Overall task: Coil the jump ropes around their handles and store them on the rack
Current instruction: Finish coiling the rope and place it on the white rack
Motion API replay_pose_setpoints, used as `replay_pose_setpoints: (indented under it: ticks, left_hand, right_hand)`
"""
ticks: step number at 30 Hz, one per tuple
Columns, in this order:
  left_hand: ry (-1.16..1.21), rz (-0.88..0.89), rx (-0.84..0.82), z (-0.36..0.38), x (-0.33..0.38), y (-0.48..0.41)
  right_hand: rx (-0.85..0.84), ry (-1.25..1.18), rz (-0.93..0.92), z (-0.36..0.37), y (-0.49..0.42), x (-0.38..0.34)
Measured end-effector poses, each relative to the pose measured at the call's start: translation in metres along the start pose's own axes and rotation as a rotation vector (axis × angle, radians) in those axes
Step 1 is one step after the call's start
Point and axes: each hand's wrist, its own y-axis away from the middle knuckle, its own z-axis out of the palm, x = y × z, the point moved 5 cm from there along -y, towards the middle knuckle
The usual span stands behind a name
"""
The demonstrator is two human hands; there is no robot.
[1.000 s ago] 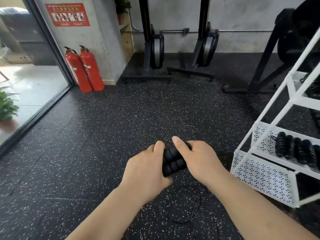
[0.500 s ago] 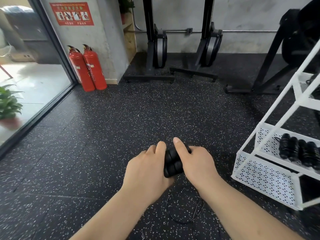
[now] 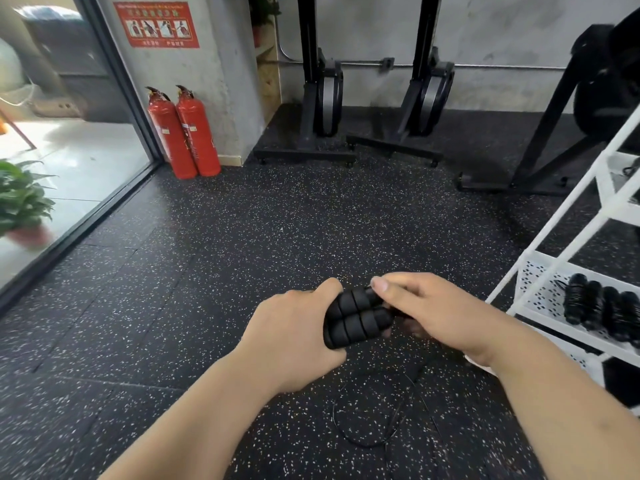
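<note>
We are wrapping the fingers of our left hand tightly round the left end of the two black foam handles, thumb lying over the top, so that the pair is being clamped side by side. Our right hand is closing on the opposite end: its thumb is pressing on the tip of the upper handle and its fingers are curling underneath. Whether the thin cord is caught between them, we cannot tell.

The handles' long axis is running from lower left to upper right, across our body. The relation that matters is lying at that right end, since the cord is trailing down from there and resting in a loose loop on the speckled floor between our forearms. In our judgement the right hand is the nearer one for drawing the slack up and winding it crosswise round the pair, while the left is acting as the anchor.

The white rack is standing to our right, nearer the right hand, with coiled ropes already lying on its perforated shelf.

Further off, two fire extinguishers are standing by the wall; their labels are too small to read. The red sign above is showing four small pictures and a line of writing we cannot make out.
</note>
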Motion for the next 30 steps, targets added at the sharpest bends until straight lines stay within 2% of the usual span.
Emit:
replay_pose_setpoints:
  ticks: [5, 10, 14, 17, 19, 22, 24, 30]
  left_hand:
    - [0.057, -0.035, -0.03, -0.005, -0.007, -0.001]
    - [0.08, -0.219, 0.046, -0.011, -0.027, -0.004]
    - [0.019, -0.376, 0.039, -0.007, -0.042, -0.004]
    - [-0.089, -0.418, 0.012, -0.003, -0.049, -0.003]
    - [-0.127, -0.423, -0.006, 0.0, -0.052, -0.004]
    - [-0.175, -0.388, -0.088, 0.006, -0.045, -0.005]
    - [-0.216, -0.304, -0.155, 0.016, -0.029, -0.003]
    - [-0.247, 0.003, -0.243, 0.048, 0.025, 0.011]
  right_hand:
    - [-0.014, -0.014, 0.015, -0.003, -0.002, 0.013]
    - [0.045, 0.441, -0.057, 0.005, -0.006, 0.015]
    - [0.19, 0.666, -0.169, 0.022, 0.001, -0.006]
    - [0.305, 0.892, -0.255, 0.031, 0.009, -0.024]
    - [0.347, 0.959, -0.292, 0.033, 0.014, -0.029]
    - [0.419, 0.953, -0.355, 0.03, 0.017, -0.033]
    - [0.44, 0.931, -0.358, 0.027, 0.015, -0.032]
    - [0.287, 0.646, -0.174, 0.003, 0.005, -0.005]
